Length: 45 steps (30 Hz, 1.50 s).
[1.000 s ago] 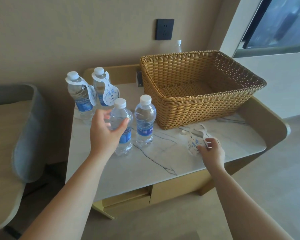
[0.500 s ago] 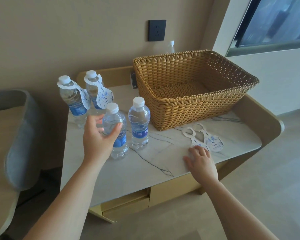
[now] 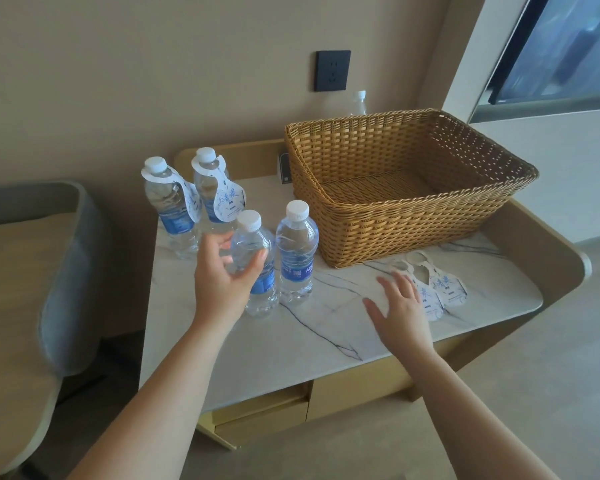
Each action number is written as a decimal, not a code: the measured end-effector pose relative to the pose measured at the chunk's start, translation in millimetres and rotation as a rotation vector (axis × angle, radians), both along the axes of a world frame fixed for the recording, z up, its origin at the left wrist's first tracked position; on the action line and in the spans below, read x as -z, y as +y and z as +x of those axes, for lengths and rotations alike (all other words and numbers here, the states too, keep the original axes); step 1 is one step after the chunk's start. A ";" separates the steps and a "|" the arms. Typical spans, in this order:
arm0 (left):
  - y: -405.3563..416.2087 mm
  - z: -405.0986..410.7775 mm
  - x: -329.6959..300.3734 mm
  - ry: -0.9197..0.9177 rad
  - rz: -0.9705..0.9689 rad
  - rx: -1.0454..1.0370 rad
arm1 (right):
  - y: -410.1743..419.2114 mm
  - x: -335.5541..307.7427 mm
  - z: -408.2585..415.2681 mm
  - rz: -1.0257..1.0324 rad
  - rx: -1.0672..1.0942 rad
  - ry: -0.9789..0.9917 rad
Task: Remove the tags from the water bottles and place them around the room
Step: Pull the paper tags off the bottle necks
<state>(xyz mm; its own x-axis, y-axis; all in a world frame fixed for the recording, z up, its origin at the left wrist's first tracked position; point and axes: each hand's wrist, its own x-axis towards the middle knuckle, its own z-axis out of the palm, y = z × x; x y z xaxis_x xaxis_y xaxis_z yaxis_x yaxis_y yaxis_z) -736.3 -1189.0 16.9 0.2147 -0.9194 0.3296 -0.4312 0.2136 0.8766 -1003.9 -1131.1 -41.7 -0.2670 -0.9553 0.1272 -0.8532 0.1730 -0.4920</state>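
While your left hand [image 3: 224, 277] curls loosely around the front untagged bottle [image 3: 253, 261], not yet clamped, close on its label band. Right hand [image 3: 400, 311] hovers spread, empty, beside two loose tags [image 3: 440, 285] on the table [image 3: 309, 341]; two tagged bottles [image 3: 187, 202] wait behind.

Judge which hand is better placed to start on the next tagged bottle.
Left. The left hand, open around a front untagged bottle, sits just in front of the two tagged bottles. The right hand hovers open by the removed tags, farther away, with the front bottles between.
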 end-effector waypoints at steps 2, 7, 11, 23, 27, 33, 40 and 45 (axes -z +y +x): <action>0.9 0.3 -0.1 0.012 0.006 0.000 | -9.9 -20.6 31.1 -0.097 -0.061 -0.149; -1.2 -1.0 0.6 0.018 0.013 0.014 | -48.1 -67.5 88.7 -0.178 -0.176 -0.492; -6.0 -0.6 0.0 -0.032 0.012 0.075 | -59.6 -76.2 101.6 -0.144 -0.207 -0.471; -39.0 -22.8 -5.0 0.003 0.042 0.220 | -44.0 -66.9 76.3 -0.275 0.069 -0.333; -47.7 -38.8 -7.9 0.002 0.052 0.299 | -41.7 -67.0 66.3 -0.259 0.140 -0.325; -47.8 -45.4 -3.9 0.011 0.038 0.320 | -38.8 -68.2 69.6 -0.250 0.148 -0.339; -34.1 -21.9 -2.5 -0.035 0.145 0.277 | -22.6 -79.5 93.1 -0.316 0.144 -0.202; -25.9 29.9 -2.1 -0.011 0.104 0.170 | -18.8 -93.0 132.2 -0.482 0.111 -0.039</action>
